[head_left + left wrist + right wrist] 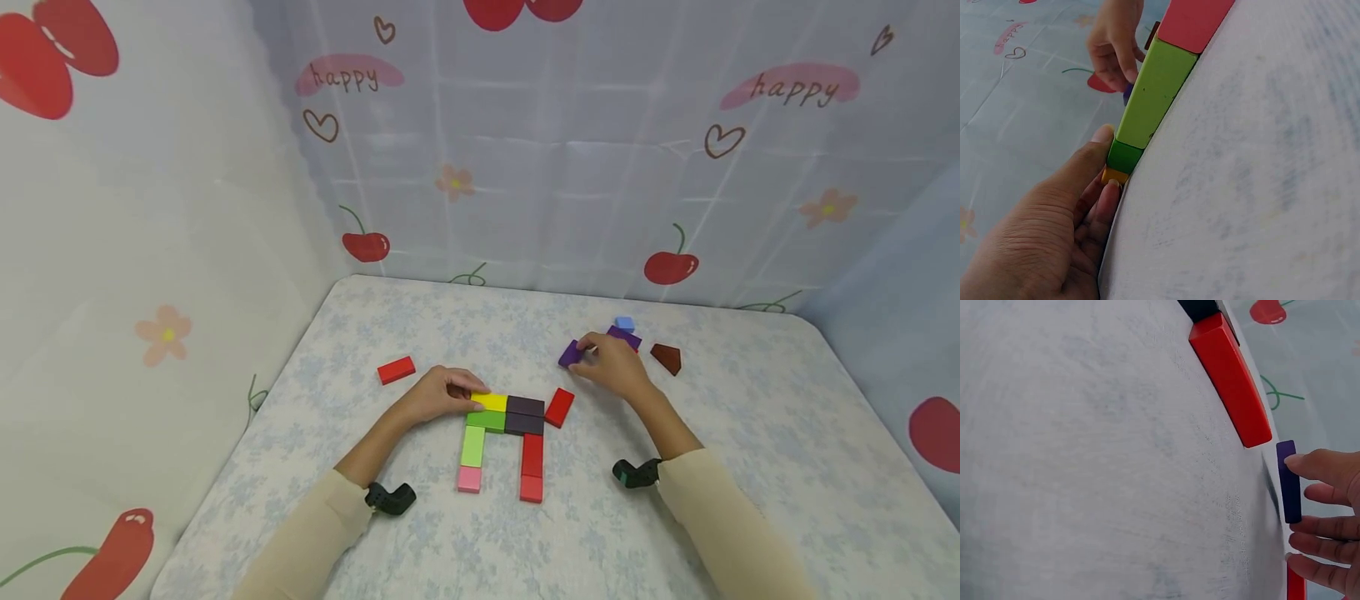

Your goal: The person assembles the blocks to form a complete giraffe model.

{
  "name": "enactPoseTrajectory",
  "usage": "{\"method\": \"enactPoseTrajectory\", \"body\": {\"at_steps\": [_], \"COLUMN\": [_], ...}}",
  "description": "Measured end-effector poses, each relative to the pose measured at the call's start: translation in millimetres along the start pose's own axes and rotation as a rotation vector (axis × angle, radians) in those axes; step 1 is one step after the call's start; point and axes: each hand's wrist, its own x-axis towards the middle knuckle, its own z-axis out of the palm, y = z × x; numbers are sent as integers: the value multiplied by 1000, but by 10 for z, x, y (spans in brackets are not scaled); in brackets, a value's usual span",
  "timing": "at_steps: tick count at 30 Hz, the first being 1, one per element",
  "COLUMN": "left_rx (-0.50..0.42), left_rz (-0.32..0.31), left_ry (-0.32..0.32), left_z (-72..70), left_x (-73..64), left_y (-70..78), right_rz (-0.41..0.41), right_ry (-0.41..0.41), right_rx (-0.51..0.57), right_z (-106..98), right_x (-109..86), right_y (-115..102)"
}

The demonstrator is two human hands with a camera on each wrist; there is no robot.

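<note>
My left hand rests at the left end of a flat block figure, its thumb and a finger pinching the yellow block. Against that lies a green block, with two dark blocks alongside. One leg of the figure is a light green block and a pink block; the other is red blocks. Farther back on the right, my right hand pinches a purple block between thumb and fingers, raised off the cloth in the right wrist view.
A loose red block lies at the figure's right corner, another red block to the left. Behind my right hand are a second purple block, a small blue block and a brown angular block. Curtains border the table.
</note>
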Motion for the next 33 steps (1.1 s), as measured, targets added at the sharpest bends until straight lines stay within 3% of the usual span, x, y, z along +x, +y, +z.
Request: {"method": "enactPoseTrajectory", "body": {"at_steps": [15, 22, 33], "left_rx": [11, 0, 4], "left_rz": [-19, -33, -33], "left_ry": [-5, -6, -4], "left_z": [-10, 3, -6], "left_x": [9, 20, 10], "left_y": [-5, -11, 0], "right_rz": [11, -50, -106], "right_ry": [-18, 38, 26], "right_rx": [9, 64, 98], "right_z": [29, 70, 105], "right_x": [-276, -316, -314], "right_y": [14, 45, 43]}}
